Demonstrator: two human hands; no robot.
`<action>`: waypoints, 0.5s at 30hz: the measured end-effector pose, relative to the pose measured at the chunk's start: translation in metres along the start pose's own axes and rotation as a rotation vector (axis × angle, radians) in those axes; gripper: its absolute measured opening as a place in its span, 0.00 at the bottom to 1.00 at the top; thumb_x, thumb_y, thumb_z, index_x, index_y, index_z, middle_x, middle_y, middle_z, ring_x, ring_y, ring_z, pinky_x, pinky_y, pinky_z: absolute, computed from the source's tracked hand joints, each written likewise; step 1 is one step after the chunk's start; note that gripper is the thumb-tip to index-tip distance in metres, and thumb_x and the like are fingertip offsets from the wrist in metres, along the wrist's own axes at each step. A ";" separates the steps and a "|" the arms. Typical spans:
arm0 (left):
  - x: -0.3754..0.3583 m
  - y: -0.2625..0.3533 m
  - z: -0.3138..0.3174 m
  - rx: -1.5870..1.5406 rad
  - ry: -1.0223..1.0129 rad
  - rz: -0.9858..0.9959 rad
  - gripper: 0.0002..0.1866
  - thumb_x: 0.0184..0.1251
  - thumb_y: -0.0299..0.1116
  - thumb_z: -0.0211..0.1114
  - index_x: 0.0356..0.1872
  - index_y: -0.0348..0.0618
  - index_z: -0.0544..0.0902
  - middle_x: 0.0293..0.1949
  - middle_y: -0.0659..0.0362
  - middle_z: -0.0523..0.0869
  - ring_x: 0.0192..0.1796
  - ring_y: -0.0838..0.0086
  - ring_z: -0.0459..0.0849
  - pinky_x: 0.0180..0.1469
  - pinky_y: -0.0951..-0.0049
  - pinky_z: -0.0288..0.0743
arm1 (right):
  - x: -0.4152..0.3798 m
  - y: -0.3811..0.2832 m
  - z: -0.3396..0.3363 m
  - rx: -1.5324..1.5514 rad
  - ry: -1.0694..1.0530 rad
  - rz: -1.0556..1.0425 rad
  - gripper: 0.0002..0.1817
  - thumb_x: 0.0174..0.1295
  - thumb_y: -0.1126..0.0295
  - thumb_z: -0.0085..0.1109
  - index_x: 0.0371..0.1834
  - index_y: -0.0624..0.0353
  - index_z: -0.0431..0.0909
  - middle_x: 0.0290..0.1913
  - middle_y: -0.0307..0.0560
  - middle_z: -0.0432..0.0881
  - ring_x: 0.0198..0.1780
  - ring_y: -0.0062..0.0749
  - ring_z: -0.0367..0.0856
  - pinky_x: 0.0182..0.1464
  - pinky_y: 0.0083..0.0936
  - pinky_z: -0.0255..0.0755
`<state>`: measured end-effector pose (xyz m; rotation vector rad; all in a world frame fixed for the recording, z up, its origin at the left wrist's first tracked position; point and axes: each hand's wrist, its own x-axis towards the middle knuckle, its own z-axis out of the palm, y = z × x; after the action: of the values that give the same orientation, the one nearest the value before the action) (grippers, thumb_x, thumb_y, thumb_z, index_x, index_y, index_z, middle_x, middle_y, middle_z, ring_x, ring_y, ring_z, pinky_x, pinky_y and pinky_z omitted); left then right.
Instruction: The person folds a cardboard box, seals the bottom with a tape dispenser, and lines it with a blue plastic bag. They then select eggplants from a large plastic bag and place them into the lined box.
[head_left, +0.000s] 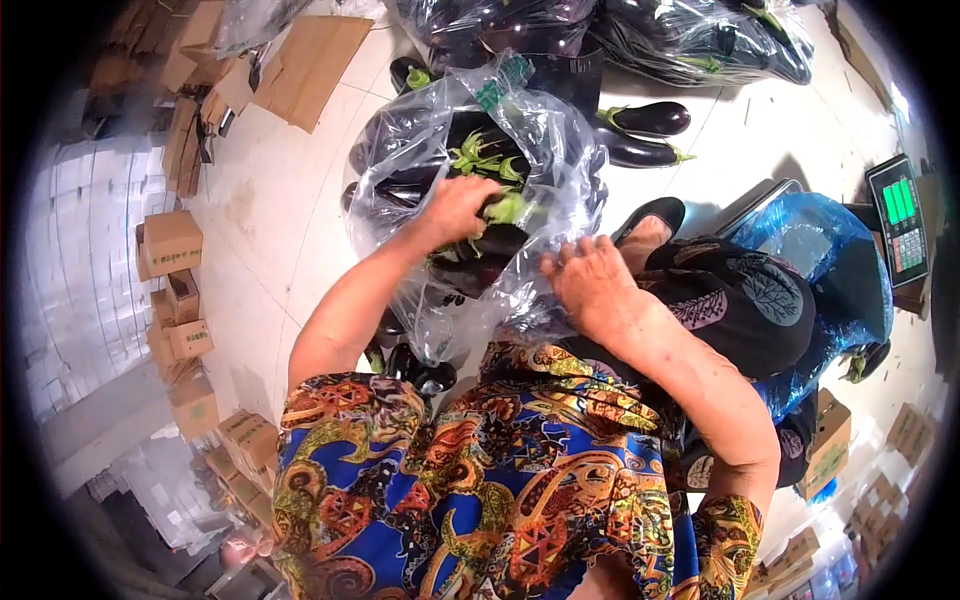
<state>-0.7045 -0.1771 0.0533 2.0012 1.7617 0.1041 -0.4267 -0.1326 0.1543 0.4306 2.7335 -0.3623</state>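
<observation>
Because the film looks thin, my reach among the eggplants (500, 240) could end in a tear.

From my head view, they sit inside the open clear plastic bag (562, 125) on the tiled floor (320, 180). My left fingers (480, 190) are partly curled over the green calyxes (478, 158); I cannot tell whether they grip one. My right fingers (578, 260) bend loosely against the bag's near edge, perhaps pinching film. A stiff calyx could snag and split it; if my right side slackened, the mouth could sag, spilling fruit toward the loose eggplants (655, 118) nearby.
</observation>
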 end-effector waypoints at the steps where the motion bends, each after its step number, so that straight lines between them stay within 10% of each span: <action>1: 0.005 -0.009 -0.004 -0.054 -0.098 -0.003 0.32 0.38 0.29 0.75 0.53 0.44 0.78 0.51 0.51 0.82 0.54 0.56 0.81 0.56 0.64 0.74 | -0.001 0.004 0.004 -0.003 -0.122 0.035 0.21 0.62 0.71 0.50 0.59 0.60 0.74 0.52 0.51 0.79 0.55 0.42 0.76 0.56 0.37 0.69; 8: -0.008 0.005 -0.126 -1.336 0.162 -0.285 0.32 0.58 0.39 0.66 0.63 0.36 0.73 0.49 0.53 0.84 0.52 0.66 0.84 0.61 0.62 0.75 | -0.015 0.019 0.025 -0.110 0.173 0.079 0.14 0.58 0.70 0.53 0.47 0.60 0.78 0.39 0.47 0.82 0.43 0.39 0.81 0.49 0.34 0.72; 12: 0.010 0.025 -0.141 -1.840 0.088 0.063 0.37 0.60 0.38 0.60 0.70 0.32 0.63 0.52 0.39 0.81 0.53 0.52 0.83 0.60 0.54 0.77 | -0.015 0.023 -0.013 0.174 0.049 0.109 0.15 0.61 0.72 0.53 0.50 0.62 0.77 0.36 0.58 0.84 0.44 0.46 0.86 0.46 0.42 0.77; 15: 0.031 0.061 -0.146 -1.938 0.077 0.209 0.36 0.60 0.38 0.60 0.68 0.31 0.64 0.53 0.37 0.81 0.54 0.48 0.82 0.59 0.51 0.78 | -0.033 0.042 -0.027 0.545 0.498 0.156 0.15 0.68 0.64 0.53 0.51 0.63 0.78 0.38 0.59 0.85 0.39 0.51 0.86 0.44 0.43 0.78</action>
<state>-0.6954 -0.1084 0.1986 0.6032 0.6040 1.3196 -0.3911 -0.0939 0.1835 0.9827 3.0069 -1.0946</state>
